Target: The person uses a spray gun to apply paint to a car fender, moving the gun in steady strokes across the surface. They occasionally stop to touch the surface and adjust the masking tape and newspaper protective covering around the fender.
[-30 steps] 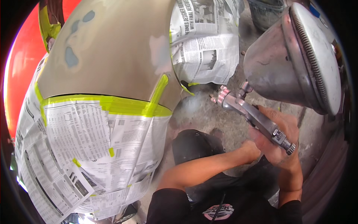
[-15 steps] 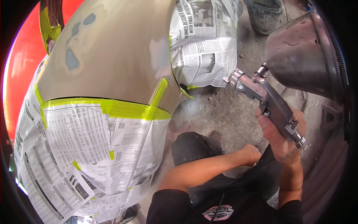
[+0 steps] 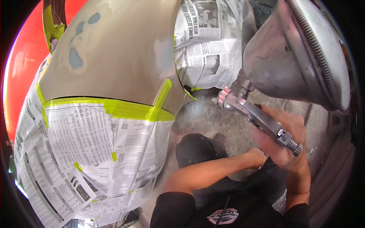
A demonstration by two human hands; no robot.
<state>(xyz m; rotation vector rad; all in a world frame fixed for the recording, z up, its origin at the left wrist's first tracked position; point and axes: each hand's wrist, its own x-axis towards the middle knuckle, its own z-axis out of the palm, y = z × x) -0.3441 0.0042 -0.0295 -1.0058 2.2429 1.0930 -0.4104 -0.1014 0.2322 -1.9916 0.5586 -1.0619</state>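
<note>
Leftward swung your metal spray gun point(image 3: 262, 118) since the earlier frame, its nozzle drawing nearer the smooth beige panel point(image 3: 118, 57) — and your right hand point(image 3: 273, 147) was wrapped tight round the slim handle! Its bulging, scuffed cup point(image 3: 270, 62), ridged at the rim, tilted over gritty concrete point(image 3: 235, 129). Your left hand point(image 3: 255, 157) sat curled in a fist below the gun — while crinkled newspaper point(image 3: 140, 136) skirted the panel under glossy lime tape point(image 3: 133, 110).

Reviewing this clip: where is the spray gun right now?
In the head view, the spray gun sits right of centre in the person's right hand, joined to the large metal cup, its nozzle pointing left toward the beige panel.
</note>
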